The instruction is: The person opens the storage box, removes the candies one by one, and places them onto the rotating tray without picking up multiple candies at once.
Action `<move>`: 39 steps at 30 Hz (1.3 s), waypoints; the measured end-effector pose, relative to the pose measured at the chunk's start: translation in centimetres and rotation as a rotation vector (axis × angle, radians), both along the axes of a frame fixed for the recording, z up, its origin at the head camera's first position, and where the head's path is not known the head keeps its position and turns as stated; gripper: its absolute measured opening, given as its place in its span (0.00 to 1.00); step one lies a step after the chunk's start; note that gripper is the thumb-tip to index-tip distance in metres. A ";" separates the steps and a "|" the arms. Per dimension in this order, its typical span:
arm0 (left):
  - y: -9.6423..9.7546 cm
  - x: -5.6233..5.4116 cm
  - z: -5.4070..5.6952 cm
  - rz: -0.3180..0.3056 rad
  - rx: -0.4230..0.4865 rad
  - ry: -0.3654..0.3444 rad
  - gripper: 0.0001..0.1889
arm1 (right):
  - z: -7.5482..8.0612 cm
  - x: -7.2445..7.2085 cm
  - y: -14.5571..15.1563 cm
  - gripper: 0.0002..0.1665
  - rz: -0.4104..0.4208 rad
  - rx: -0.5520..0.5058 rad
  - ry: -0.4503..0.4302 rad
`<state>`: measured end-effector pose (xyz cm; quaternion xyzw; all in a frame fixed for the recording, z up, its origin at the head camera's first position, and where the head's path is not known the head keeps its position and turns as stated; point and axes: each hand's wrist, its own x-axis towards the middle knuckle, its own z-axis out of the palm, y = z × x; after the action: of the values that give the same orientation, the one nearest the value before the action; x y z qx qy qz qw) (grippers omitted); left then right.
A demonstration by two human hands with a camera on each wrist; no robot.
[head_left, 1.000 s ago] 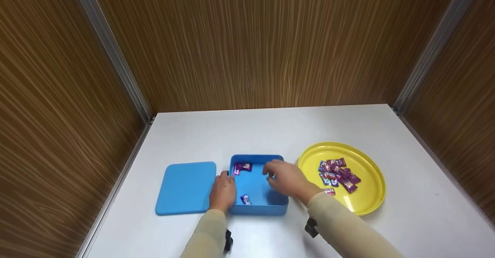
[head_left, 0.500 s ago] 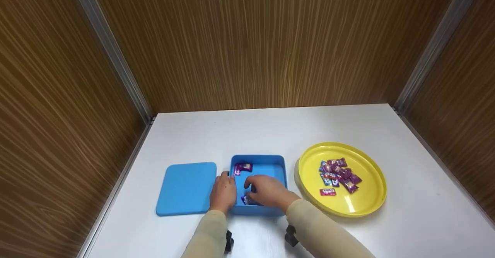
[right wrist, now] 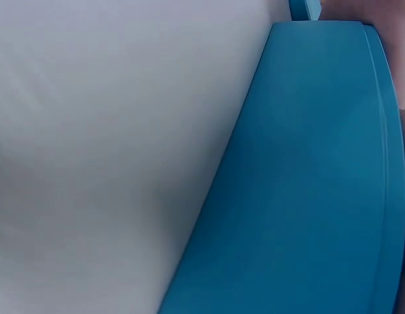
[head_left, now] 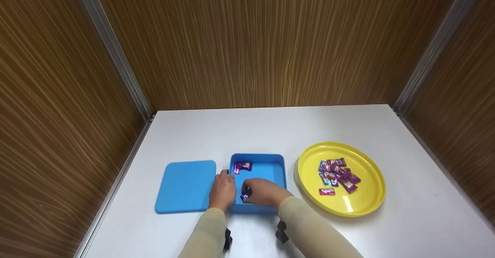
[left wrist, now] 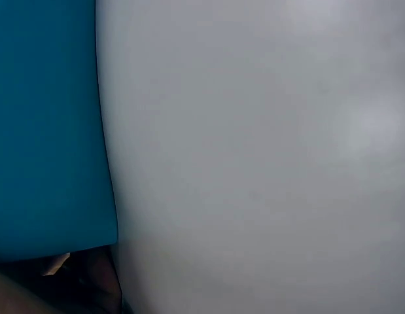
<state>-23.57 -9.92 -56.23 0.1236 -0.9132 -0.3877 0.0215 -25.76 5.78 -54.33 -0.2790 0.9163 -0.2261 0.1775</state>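
A blue square box (head_left: 273,171) stands open on the table. My left hand (head_left: 223,191) grips its left wall, with the thumb at the rim. Inside the box, my right hand (head_left: 263,191) reaches down near the front left corner, its fingers curled around a small blue-and-white wrapped candy (head_left: 244,197); the hand hides much of the candy. Purple and pink wrapped candies (head_left: 243,166) lie in the back left corner of the box. In the right wrist view the box's outer wall (right wrist: 287,170) fills the middle, and the fingers are mostly hidden behind its rim.
Left of the box lies a flat blue lid (head_left: 185,186). To the right, a round yellow tray (head_left: 367,196) holds a heap of purple and blue wrapped candies (head_left: 340,173) and a separate pink candy (head_left: 326,191). Wood-grain panels (head_left: 247,45) enclose the white table (head_left: 255,130).
My right hand has moved left and down inside the box, from its right side to the candy at the front left, and its fingers have closed in. The left hand has stayed put.
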 end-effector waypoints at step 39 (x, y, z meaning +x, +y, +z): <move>0.0 0.0 0.1 -0.002 -0.006 0.014 0.23 | -0.2 0.0 -0.3 0.04 -0.041 0.038 -0.002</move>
<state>-23.53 -9.87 -56.13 0.1199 -0.9143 -0.3859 0.0280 -25.75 5.44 -54.56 -0.2566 0.9257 -0.2127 0.1790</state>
